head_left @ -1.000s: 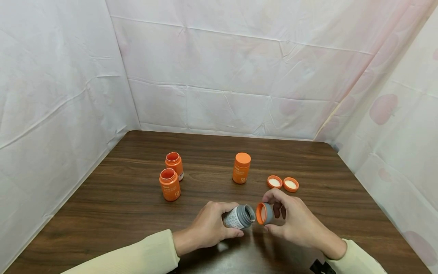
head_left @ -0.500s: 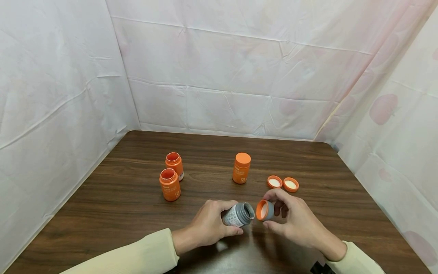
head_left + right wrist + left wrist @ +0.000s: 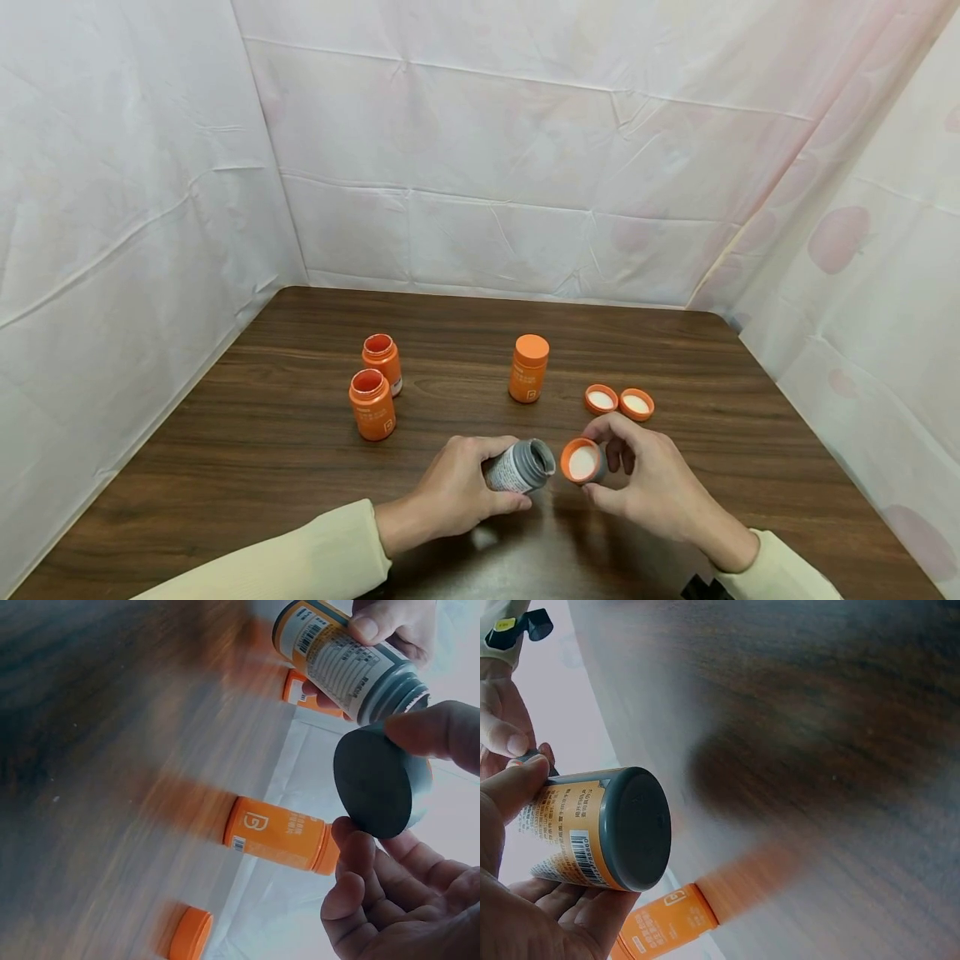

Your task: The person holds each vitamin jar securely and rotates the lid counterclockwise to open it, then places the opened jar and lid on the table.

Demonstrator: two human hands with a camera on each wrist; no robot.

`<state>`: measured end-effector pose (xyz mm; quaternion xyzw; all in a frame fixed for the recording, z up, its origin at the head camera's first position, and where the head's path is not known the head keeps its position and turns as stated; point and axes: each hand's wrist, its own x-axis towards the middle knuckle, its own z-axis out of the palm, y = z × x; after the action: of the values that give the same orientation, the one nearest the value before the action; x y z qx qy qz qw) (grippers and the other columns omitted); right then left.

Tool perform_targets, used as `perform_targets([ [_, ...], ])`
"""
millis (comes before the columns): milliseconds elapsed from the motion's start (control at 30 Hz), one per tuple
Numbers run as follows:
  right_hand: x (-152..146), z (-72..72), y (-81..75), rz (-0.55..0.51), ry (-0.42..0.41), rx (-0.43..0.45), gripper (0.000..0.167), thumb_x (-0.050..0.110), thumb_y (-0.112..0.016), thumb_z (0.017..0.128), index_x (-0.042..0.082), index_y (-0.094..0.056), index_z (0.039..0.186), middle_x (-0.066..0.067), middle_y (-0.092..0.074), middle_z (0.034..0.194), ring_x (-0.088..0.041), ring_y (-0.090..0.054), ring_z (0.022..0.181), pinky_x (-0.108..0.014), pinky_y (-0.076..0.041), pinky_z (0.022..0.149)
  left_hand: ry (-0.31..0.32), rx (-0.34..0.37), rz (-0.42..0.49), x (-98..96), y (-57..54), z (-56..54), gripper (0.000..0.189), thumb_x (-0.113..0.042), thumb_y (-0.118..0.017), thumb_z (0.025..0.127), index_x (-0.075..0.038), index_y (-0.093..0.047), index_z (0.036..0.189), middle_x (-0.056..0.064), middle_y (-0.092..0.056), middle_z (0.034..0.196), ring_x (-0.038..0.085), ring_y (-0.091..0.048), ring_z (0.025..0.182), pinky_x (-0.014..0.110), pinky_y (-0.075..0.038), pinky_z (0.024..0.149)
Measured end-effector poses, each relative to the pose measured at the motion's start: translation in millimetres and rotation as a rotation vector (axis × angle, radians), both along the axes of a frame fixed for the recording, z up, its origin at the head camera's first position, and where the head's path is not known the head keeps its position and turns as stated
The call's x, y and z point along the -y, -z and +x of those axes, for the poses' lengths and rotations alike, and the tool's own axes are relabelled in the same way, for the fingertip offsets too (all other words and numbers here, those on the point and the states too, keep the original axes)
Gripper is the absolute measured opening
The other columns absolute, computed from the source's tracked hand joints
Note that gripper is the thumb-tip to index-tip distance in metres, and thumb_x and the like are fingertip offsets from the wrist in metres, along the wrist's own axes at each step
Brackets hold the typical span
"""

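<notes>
My left hand grips a grey bottle with a printed label, tilted so its uncapped mouth faces right. In the left wrist view the bottle's dark base and barcode show, with the thumb along one side and fingers beneath. My right hand pinches a grey cap between thumb and fingers, just right of the bottle's mouth. The cap's orange rim and white liner face up and toward the bottle. In the right wrist view the cap overlaps the bottle's neck.
Two uncapped orange bottles stand at the left, a front one and a rear one. A capped orange bottle stands mid-table. Two orange caps, a left one and a right one, lie liner up behind my right hand. White curtains surround the wooden table.
The cap in my right hand has turned so its liner faces more upward. My left hand has raised the grey bottle slightly and shifted it a little left.
</notes>
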<state>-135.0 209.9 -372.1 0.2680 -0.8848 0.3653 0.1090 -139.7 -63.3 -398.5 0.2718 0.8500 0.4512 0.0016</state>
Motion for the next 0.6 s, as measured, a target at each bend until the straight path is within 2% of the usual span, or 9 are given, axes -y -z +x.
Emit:
perform_targets([
  [333, -5.1, -3.5, 2.8, -0.032, 0.045, 0.087, 0.054, 0.000, -0.092, 0.063, 0.019, -0.064, 0.105, 0.006, -0.064, 0.087, -0.015, -0.059, 0.070, -0.025, -0.048, 0.059, -0.039, 0.021, 0.030, 0.9, -1.2, -1.1, 0.045, -0.021, -0.093, 0.076, -0.021, -0.072, 0.116, -0.012, -0.071, 0.097, 0.006, -0.065, 0.085, 0.024, -0.052, 0.075],
  [600, -9.9, -6.5, 2.2, -0.032, 0.089, 0.132, 0.053, 0.008, -0.096, 0.066, 0.017, -0.064, 0.107, 0.004, -0.063, 0.092, -0.014, -0.058, 0.073, -0.026, -0.048, 0.062, -0.094, 0.051, 0.048, 2.7, -1.9, -4.0, 0.050, -0.022, -0.093, 0.077, -0.016, -0.069, 0.121, -0.008, -0.071, 0.102, 0.009, -0.065, 0.090, 0.026, -0.053, 0.079],
])
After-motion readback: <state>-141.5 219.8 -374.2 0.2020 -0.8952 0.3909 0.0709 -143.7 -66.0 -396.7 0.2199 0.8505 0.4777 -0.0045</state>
